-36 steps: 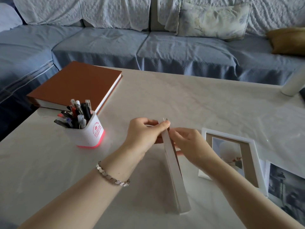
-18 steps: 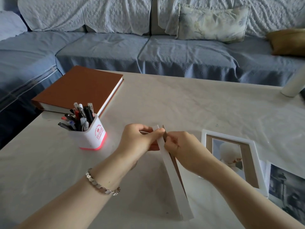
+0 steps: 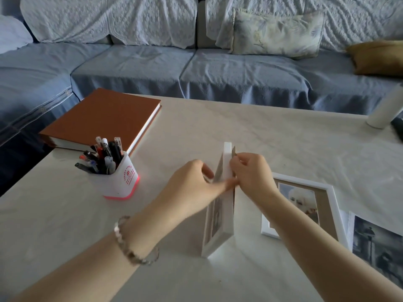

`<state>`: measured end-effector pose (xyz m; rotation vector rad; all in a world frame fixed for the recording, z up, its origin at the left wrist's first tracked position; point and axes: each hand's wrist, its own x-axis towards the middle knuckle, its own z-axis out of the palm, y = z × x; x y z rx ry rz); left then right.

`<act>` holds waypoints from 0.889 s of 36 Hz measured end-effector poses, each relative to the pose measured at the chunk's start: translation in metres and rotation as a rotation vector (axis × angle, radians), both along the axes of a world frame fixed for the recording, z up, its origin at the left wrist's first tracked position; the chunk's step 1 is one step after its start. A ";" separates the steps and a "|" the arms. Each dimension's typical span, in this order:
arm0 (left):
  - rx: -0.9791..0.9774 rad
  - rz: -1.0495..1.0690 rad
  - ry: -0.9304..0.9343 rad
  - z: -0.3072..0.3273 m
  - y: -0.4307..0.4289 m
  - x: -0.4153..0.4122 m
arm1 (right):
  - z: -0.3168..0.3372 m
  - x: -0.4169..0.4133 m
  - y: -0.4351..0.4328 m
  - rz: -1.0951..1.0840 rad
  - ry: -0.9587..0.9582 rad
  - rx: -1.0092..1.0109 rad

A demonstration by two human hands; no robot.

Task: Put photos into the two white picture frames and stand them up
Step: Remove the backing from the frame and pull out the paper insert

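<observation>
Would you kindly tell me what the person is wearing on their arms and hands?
Both forearms are bare, with no sleeves in view. The left hand and right hand wear no gloves, and I see no rings. A silver-coloured bracelet of small linked metal pieces circles the left wrist.

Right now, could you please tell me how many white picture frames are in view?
2. The upright frame stands on its edge mid-table, between the left hand and right hand. The flat frame lies to its right, partly behind the right forearm. None looks hidden.
</observation>
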<state>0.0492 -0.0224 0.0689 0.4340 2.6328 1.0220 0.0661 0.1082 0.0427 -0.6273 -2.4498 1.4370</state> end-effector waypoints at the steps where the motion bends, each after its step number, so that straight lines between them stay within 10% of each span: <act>1: -0.021 -0.009 0.005 -0.002 -0.004 0.006 | 0.001 -0.002 -0.002 -0.017 -0.006 -0.022; 23: 0.299 -0.010 0.206 -0.020 -0.003 0.004 | 0.009 0.028 -0.015 0.081 -0.022 -0.320; 32: 0.498 0.189 -0.141 -0.023 -0.004 -0.009 | 0.010 0.029 -0.019 0.102 -0.063 -0.476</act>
